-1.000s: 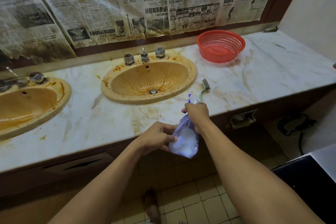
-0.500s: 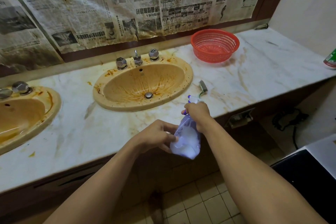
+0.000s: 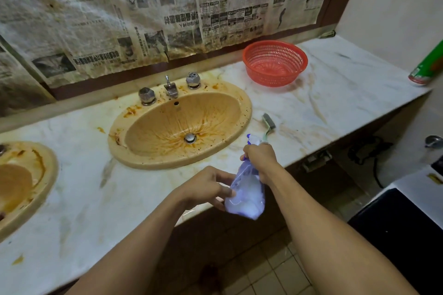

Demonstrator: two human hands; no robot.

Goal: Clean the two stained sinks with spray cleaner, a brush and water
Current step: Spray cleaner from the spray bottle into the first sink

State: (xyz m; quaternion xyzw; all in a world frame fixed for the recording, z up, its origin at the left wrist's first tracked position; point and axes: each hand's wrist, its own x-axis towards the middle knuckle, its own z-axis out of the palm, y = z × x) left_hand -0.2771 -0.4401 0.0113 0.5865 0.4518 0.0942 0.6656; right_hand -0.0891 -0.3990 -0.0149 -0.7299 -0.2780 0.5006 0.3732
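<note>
Purple translucent plastic spray bottle (image 3: 247,199) hangs before the white marble counter (image 3: 119,199) edge, right hand (image 3: 260,160) clenched round its neck and left hand (image 3: 206,187) grasping the body below, likely steadying it to aim. Beyond the grip sits the orange-stained oval sink (image 3: 155,162); the green-handled brush (image 3: 268,121) lies just past the right knuckles.

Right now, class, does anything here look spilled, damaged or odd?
Yes. Brown streaks run down the middle sink to its drain, the left sink is stained too, orange splatters dot the marble counter, and the newspaper on the wall is blotched and ragged along its lower edge.
</note>
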